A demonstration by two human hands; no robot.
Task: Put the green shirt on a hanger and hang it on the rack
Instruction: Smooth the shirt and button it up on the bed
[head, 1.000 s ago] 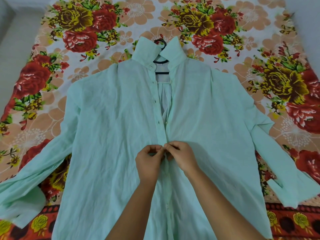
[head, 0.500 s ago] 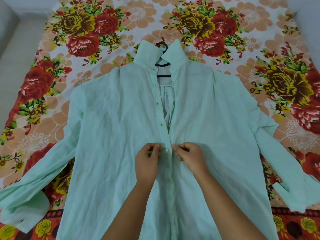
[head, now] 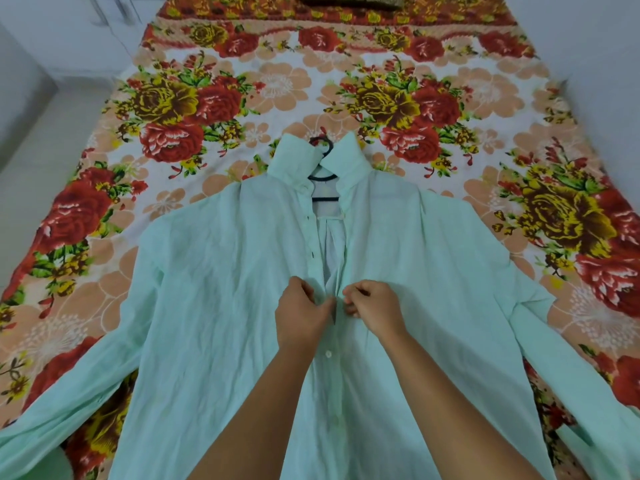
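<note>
A pale green shirt (head: 214, 292) lies face up on the bed with its sleeves spread out to both sides. A black hanger (head: 323, 176) sits inside it, its hook poking out between the collar points. At mid chest my left hand (head: 300, 315) pinches the left edge of the button placket. My right hand (head: 372, 308) pinches the right edge just across from it. The placket gapes open above my hands and is buttoned below them, where a white button (head: 328, 354) shows.
The bed is covered by a floral sheet (head: 277, 88) in red, orange and yellow. A dark patterned cushion (head: 349, 0) lies at the bed's far end. Pale floor (head: 41, 140) runs along the left side and a white wall stands on the right.
My view has tilted up, so more of the far bed shows. Both hands have shifted up the placket to a higher button position, leaving a fastened button below them.
</note>
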